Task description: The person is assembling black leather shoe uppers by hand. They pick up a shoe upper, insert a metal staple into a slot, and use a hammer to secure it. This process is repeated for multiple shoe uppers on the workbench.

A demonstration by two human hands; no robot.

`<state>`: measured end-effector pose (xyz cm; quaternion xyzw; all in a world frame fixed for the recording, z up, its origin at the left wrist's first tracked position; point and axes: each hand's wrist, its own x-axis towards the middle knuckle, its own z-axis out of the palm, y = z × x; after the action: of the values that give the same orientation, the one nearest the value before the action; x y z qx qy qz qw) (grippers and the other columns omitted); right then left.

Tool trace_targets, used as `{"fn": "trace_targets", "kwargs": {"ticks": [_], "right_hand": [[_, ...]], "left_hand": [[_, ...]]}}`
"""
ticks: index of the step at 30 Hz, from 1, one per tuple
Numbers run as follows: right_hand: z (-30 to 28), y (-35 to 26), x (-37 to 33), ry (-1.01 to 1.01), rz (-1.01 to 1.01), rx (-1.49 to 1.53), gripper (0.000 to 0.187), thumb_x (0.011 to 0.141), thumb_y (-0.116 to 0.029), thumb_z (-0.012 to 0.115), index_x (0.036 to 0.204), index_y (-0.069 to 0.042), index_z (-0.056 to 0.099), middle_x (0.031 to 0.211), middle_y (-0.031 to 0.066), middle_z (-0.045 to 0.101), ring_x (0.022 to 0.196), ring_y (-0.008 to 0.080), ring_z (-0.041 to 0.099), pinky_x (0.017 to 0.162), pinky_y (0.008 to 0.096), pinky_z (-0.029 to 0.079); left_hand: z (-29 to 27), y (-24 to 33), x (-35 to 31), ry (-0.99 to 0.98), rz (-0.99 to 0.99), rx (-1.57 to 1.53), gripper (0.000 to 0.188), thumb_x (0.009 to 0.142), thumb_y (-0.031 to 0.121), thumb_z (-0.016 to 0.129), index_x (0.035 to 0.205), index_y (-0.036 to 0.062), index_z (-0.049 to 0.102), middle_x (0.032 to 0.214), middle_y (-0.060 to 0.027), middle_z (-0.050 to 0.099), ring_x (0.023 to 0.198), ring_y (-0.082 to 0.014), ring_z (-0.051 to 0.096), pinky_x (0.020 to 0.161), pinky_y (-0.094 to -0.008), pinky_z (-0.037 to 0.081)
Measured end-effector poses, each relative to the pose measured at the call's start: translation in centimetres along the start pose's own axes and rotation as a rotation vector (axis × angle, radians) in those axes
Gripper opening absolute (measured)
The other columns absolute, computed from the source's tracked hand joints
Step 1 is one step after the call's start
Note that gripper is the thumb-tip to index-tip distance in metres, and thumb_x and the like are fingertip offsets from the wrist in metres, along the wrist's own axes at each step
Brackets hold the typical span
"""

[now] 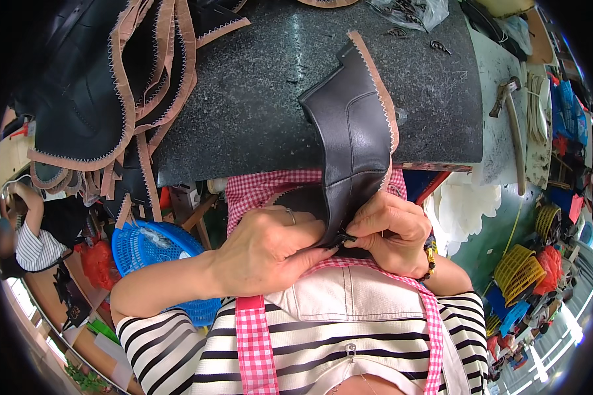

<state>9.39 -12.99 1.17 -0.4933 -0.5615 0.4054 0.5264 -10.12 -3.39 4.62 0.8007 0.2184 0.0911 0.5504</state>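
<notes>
A black leather shoe upper (352, 131) stretches from my lap onto the dark speckled tabletop; a tan lining strip with pale zigzag stitching edges its right side. Its lower end is gripped by my left hand (260, 247), which wears a ring, with thumb and fingers closed on the leather. From the other side my right hand (395, 230) pinches at the same end, fingertips closed beside a small dark piece (341, 239). My fingers partly hide that piece, so I cannot make out its kind. The two hands nearly meet there.
More black uppers with tan edges (128, 85) are heaped at the table's left. Small dark metal trims (439, 47) lie far right near a clear plastic bag (431, 13). A hammer (512, 125) rests beyond the right edge. A blue basket (155, 247) stands lower left; another person's arm (31, 207) shows behind.
</notes>
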Motion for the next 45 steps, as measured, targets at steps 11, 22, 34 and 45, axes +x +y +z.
{"fn": "trace_targets", "kwargs": {"ticks": [11,22,34,45], "right_hand": [[-2.1,-0.9,3.4,-0.162,-0.273,-0.269,0.023,0.057,-0.006,0.078,0.076,-0.004,0.066,0.075,0.0066,0.062,0.067,0.0209,0.061,0.056,0.0306,0.049],[-2.1,-2.1,2.8,-0.064,-0.331,-0.379,0.026,0.053,0.001,0.075,0.077,-0.005,0.066,0.072,0.0049,0.063,0.059,0.0198,0.06,0.051,0.0288,0.047],[-7.4,-9.7,5.9,0.246,-0.579,-0.577,0.014,0.084,-0.006,0.062,0.097,-0.002,0.06,0.086,0.0171,0.065,0.078,0.0298,0.062,0.069,0.0382,0.05],[-3.6,2.9,11.6,-0.353,0.394,-0.614,0.038,0.083,-0.03,0.071,0.064,0.001,0.062,0.054,0.0085,0.062,0.05,0.0152,0.063,0.049,0.0288,0.048]], "left_hand": [[-1.0,0.2,1.3,-0.05,0.165,0.133,0.014,0.078,0.009,0.069,0.083,0.0,0.061,0.07,-0.0125,0.058,0.061,-0.032,0.059,0.058,-0.0413,0.046],[-0.9,1.6,0.8,0.018,0.04,0.064,0.017,0.077,0.006,0.073,0.087,-0.003,0.062,0.07,-0.0167,0.06,0.061,-0.0347,0.06,0.056,-0.0411,0.048],[-2.6,5.6,6.0,0.124,0.398,1.818,0.04,0.073,0.012,0.056,0.108,-0.0075,0.065,0.078,-0.015,0.058,0.067,-0.0189,0.051,0.057,-0.0304,0.038],[0.8,-6.5,3.0,0.242,0.312,1.225,0.043,0.083,0.011,0.054,0.122,-0.0043,0.058,0.131,-0.0271,0.052,0.118,-0.0365,0.054,0.101,-0.0436,0.044]]}}
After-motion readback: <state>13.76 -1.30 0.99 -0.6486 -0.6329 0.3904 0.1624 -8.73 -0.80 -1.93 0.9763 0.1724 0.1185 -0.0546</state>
